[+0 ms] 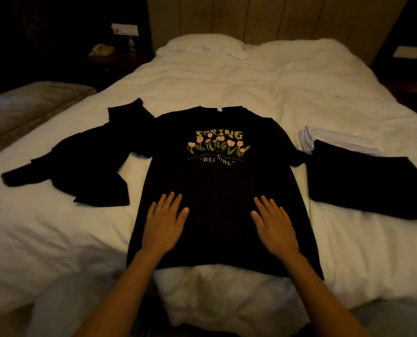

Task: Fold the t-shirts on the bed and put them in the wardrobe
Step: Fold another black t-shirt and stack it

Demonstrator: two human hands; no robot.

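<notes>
**Black printed tee laid flat, both my hands pressed on it**

The black t-shirt [222,190] lies face up in the middle of the bed [287,93], its long axis running near to far, collar at the far end, hem toward me. Its soft, matte cloth carries a yellow-green and pink flower print [218,143] across the chest. My left hand [163,222] and right hand [274,227] rest flat on its lower half, fingers straight, gripping nothing. To its left lies a crumpled black garment [81,164]; to its right, a folded black shirt [370,181] overlaps a folded white stack [324,137]. The duvet is white and rumpled, with a pillow [202,47] at the padded headboard [263,18].
</notes>
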